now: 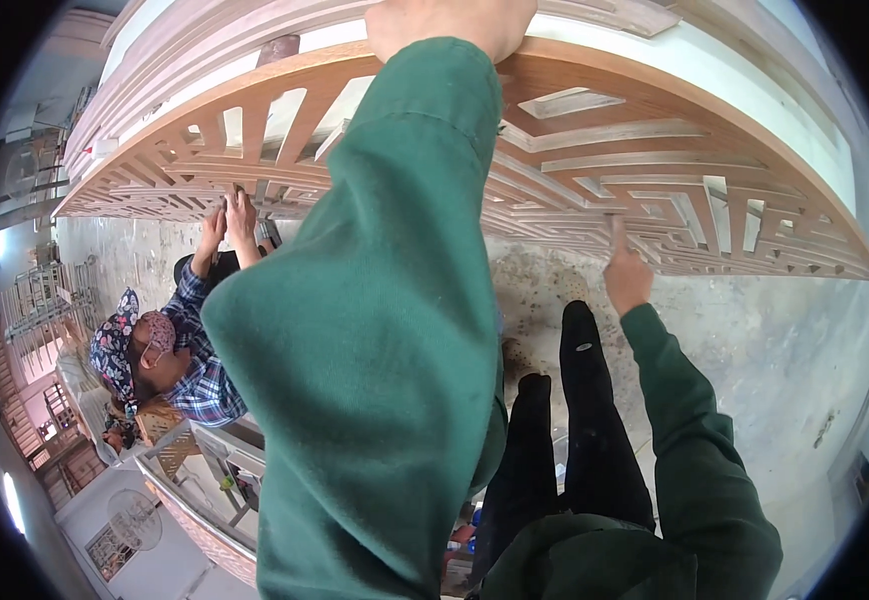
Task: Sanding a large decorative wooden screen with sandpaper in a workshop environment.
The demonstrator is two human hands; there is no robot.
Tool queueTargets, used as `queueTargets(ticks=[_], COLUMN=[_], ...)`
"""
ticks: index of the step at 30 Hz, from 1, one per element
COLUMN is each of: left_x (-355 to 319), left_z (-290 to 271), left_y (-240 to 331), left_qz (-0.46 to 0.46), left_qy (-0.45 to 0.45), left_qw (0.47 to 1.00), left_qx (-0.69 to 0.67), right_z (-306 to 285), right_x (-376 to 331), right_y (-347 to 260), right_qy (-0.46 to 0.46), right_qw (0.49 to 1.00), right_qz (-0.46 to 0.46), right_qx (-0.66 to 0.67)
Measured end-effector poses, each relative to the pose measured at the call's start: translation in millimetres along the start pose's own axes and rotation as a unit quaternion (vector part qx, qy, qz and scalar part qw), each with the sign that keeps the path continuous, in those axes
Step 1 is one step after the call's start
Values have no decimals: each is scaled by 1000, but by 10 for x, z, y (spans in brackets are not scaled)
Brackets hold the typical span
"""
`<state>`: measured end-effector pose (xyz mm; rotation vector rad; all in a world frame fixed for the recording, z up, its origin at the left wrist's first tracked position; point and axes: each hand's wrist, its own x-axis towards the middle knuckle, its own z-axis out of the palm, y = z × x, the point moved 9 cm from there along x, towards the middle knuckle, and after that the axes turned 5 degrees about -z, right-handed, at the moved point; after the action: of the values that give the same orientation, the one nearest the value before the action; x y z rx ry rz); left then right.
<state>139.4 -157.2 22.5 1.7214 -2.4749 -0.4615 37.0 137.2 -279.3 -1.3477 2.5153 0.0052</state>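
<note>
A large brown wooden lattice panel (610, 130) with cut-out geometric openings stands on edge before me. My left arm, in a green sleeve, reaches up across it. At the top of the picture my left hand (447, 25) is at the panel's curved-looking upper edge; its fingers are hidden or cut off by the frame. Lower down on the right, my right hand (629, 277) touches the lattice with its index finger stretched out. The other fingers are folded, and whether something small is in them does not show.
At the left a person (180, 345) in a plaid shirt, patterned cap and mask has both hands on the same panel. Pale wooden pieces (210, 65) lie behind its upper edge. A metal-framed cart (240, 460) stands lower left. Concrete floor (745, 350) spreads around my legs.
</note>
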Motion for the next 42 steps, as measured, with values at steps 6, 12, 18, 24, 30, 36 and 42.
queueTargets(ticks=[6,12,18,24,30,36,42], left_x=[31,273,171,147,185,223,166], left_z=[25,190,249,213,185,247,235], left_y=[25,-201,-63,-140,-132,-51,-177], left_qz=[-4,-21,-44,-62,-52,-44,-61], left_qy=[-12,22,-59,-61,-48,-53,-64], left_qw=[1000,998,995,994,996,996,993], left_qx=[16,52,62,61,54,59,75], right_z=[-525,7,552,-124,-429,198,-285], right_x=[114,170,290,120,47,214,76], right_y=[248,-31,-277,304,351,93,390], right_qy=[77,32,-30,-33,47,9,-12], right_qw=[996,999,998,999,994,999,998], right_qz=[37,2,-46,32,96,43,61], right_qx=[-21,-35,-7,-28,26,-1,-4])
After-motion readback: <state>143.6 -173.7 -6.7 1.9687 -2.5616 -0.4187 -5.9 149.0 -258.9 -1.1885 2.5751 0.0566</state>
